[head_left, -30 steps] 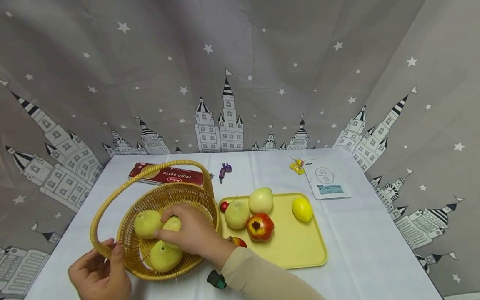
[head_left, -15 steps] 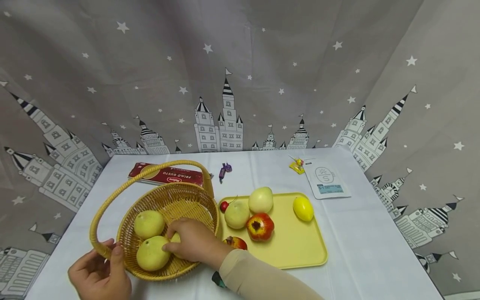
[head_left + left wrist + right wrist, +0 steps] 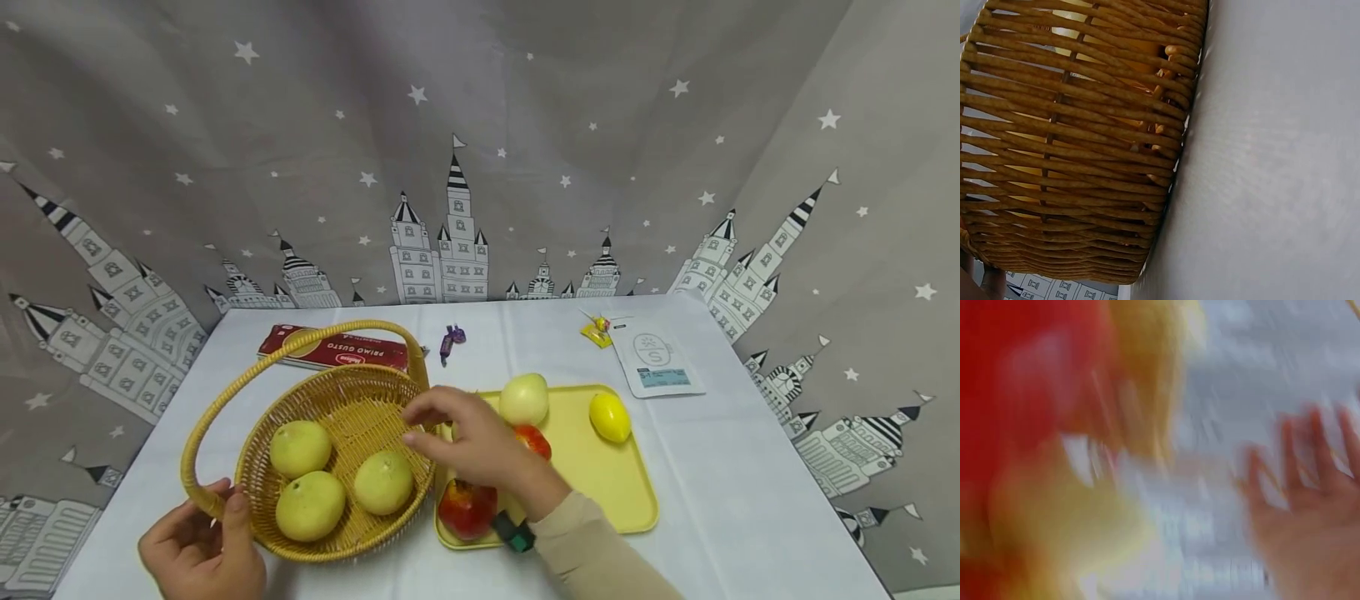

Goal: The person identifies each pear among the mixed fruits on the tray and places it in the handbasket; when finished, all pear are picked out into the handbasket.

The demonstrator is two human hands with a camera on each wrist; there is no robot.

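My left hand [image 3: 206, 546] grips the foot of the handle [image 3: 225, 392] of a wicker basket [image 3: 262, 533]. In the left wrist view the basket's woven wall [image 3: 1072, 150] fills the left half, with fingertips at the lower corner. Inside lie three round yellow-green fruits like pears: a back one [image 3: 300, 449], a front one [image 3: 311, 506] and a right one [image 3: 384, 482]. Over the basket's right rim and the yellow tray [image 3: 592, 500] hovers my right hand [image 3: 480, 442], fingers loosely bent and holding nothing. In the right wrist view this hand [image 3: 1310, 531] is blurred, fingers spread.
On the tray are a front pomegranate [image 3: 467, 508], another pomegranate [image 3: 534, 440] partly behind my right hand, a pale green fruit [image 3: 524, 400] and a lemon [image 3: 610, 418]. Behind stand a red pasta packet [image 3: 337, 350], purple candies [image 3: 450, 342], yellow candy [image 3: 597, 333] and a white pouch [image 3: 656, 358].
My right hand has set down and let go of the third pear-like fruit in the basket, then moved right over the tray. The front fruit shifted left earlier. My left hand stays on the handle.
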